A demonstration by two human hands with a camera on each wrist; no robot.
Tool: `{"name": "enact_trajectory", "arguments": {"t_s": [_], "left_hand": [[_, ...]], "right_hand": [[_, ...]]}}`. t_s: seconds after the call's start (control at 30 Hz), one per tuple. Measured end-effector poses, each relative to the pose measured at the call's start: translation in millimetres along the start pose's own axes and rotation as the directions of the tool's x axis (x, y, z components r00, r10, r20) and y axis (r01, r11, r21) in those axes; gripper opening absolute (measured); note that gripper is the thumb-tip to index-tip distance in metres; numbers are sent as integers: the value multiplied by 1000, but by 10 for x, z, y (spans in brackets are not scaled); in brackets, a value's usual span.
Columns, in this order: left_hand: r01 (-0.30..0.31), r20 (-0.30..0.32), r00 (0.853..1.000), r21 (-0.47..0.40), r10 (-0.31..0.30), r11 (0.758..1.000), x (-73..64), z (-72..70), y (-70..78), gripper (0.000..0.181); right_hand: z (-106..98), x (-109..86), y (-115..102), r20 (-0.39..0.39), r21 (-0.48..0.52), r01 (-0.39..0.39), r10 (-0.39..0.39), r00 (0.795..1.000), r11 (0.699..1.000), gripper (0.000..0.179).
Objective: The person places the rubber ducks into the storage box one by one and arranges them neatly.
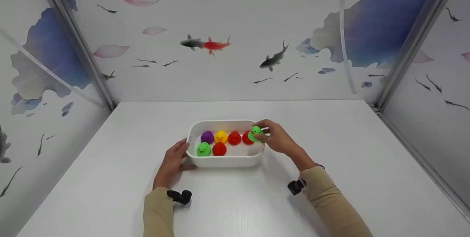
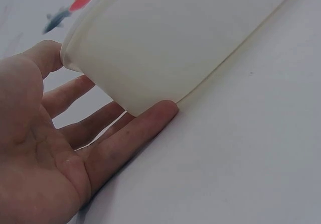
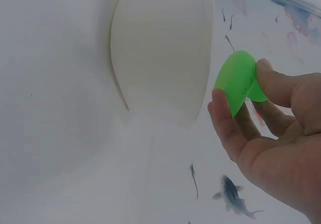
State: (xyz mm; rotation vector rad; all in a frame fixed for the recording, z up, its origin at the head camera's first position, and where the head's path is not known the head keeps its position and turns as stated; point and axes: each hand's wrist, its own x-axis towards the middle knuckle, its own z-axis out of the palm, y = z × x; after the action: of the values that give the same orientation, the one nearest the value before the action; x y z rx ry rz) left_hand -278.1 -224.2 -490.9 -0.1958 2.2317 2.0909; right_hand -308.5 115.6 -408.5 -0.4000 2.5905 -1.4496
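A white plastic tub (image 1: 226, 162) stands on the table with several small toy ducks inside. Purple (image 1: 207, 137), yellow (image 1: 220, 137) and red ducks (image 1: 234, 138) sit along its far side. A green duck (image 1: 203, 149) and another red duck (image 1: 219, 149) lie nearer. My left hand (image 1: 172, 161) touches the tub's left end; in the left wrist view its fingers (image 2: 135, 133) are spread and fairly straight against the wall and rim. Over the tub's right end, my right hand (image 1: 277, 138) pinches a green toy duck (image 3: 235, 81) between thumb and fingers, partly covering a red duck.
A white table (image 1: 227, 200) spreads around the tub. White panels (image 1: 235, 75) printed with fish and petals enclose the back and sides, joined by grey metal posts (image 1: 79, 46). A black wrist camera (image 1: 180, 196) sits at the left cuff, another (image 1: 295, 186) at the right.
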Motion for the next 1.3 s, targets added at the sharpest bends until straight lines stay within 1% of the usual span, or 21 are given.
{"name": "enact_trajectory", "arguments": {"t_s": [0.1, 0.2, 0.3, 0.37, 0.47, 0.53, 0.63, 0.77, 0.9, 1.0, 1.1, 1.3], "left_hand": [[9, -12, 1000, 5, -9, 1000, 5, -5, -3, 50], [9, -9, 1000, 7, -8, 1000, 2, -10, -13, 50], [5, -11, 1000, 6, -5, 1000, -5, -9, -23, 51], [-1, -4, 1000, 8, 1, 1000, -7, -5, -27, 51], [5, 3, 1000, 7, -6, 1000, -2, 2, -30, 52], [11, 4, 1000, 6, -11, 1000, 5, 2, -31, 53], [17, -6, 1000, 8, -16, 1000, 10, -7, -36, 53], [15, -10, 1000, 13, -14, 1000, 2, -19, -46, 52], [2, -14, 1000, -17, -3, 1000, -7, -17, -47, 51], [-4, -16, 1000, -36, 3, 999, -14, -5, -41, 52], [-4, -15, 1000, -28, 4, 1000, -15, 5, -35, 53], [0, -18, 1000, -17, 0, 1000, 0, 3, -26, 52]], "right_hand": [[63, 36, -21, 11, 12, 2, -2, 1000, 1000, 37], [128, 70, -47, 15, 28, -7, 6, 1000, 1000, 36], [191, 103, -69, 25, 15, -3, 2, 1000, 1000, 34], [226, 118, -82, 45, -18, 6, -5, 999, 1000, 32], [259, 142, -103, 87, -89, 33, -25, 996, 996, 29], [274, 158, -125, 113, -131, 65, -50, 992, 989, 28], [290, 196, -149, 140, -170, 113, -89, 986, 979, 27], [316, 240, -156, 163, -178, 136, -107, 981, 974, 28], [345, 285, -140, 182, -173, 164, -132, 974, 971, 28], [370, 324, -111, 202, -187, 189, -150, 968, 964, 29], [392, 354, -89, 221, -207, 198, -152, 963, 958, 30], [430, 374, -109, 231, -234, 176, -121, 965, 956, 29]]}}
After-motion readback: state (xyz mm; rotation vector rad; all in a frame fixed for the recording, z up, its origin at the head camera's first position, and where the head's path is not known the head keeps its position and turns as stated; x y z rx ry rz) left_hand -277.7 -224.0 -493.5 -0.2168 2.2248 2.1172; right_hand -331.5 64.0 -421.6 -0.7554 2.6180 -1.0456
